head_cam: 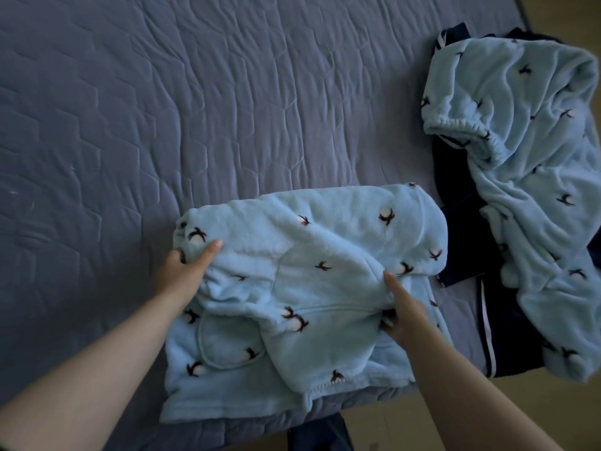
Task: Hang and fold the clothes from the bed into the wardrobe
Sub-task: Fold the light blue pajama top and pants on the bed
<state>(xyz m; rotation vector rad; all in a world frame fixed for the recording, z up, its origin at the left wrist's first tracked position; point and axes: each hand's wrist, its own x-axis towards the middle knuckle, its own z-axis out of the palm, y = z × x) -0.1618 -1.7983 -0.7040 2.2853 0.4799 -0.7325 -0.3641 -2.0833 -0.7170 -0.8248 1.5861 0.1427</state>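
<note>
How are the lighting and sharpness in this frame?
Head view: dim, bluish light, no glare; fleece top sharp enough to show its print; bed quilting stays readable; navy clothes at right lose detail in shadow.

No text, label, brand, number or sign can be read. The blue fleece top (pixel 302 288) and trousers (pixel 533 177) carry only small dark bird-like motifs. The dark garment (pixel 461 222) shows plain white piping, and the quilt (pixel 195 109) shows only stitching.
</note>
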